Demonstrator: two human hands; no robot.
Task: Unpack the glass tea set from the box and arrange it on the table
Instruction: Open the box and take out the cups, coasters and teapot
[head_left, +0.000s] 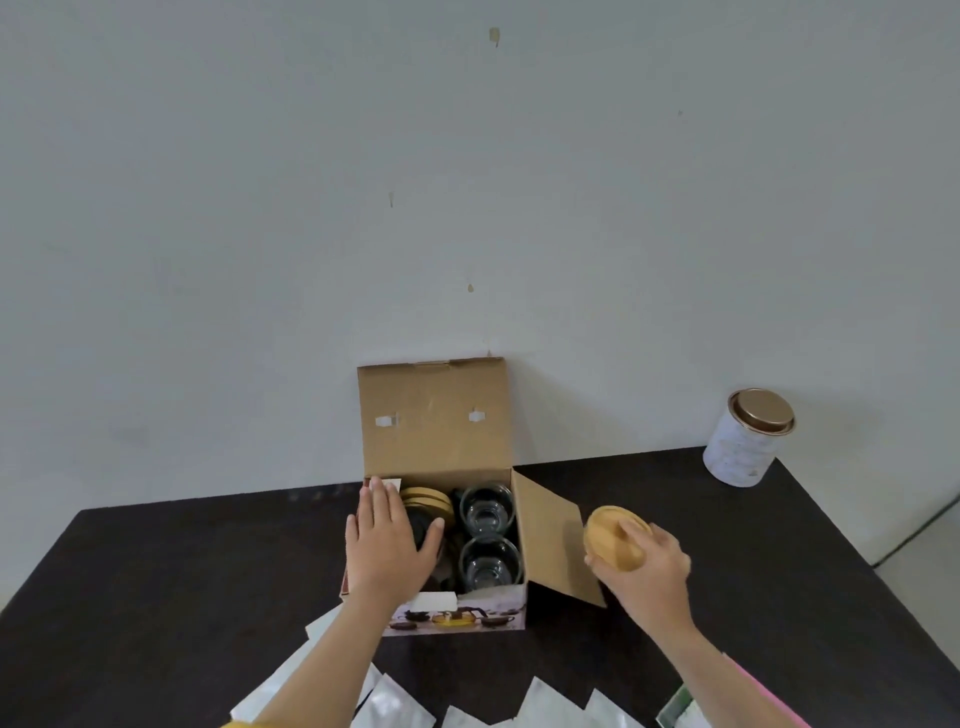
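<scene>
The right hand grips a round wooden saucer, fingers curled over its near edge, holding it tilted in the air just right of the box and above that box's open side flap. The left hand lies flat and spread, fingers wide and holding nothing, over the left half of the open box, its palm covering what sits below. Inside the box, two glass cups stand upright one behind the other along the right wall, and a stack of more wooden saucers leans at the back left; something dark lies under the left hand, too hidden to tell. The lid stands upright against the wall. The box sits at the back edge of the dark table, whose left and right stretches lie bare. A white tin with a brown lid stands at the far right corner, well apart. White packets lie spread along the near edge, below both forearms.
</scene>
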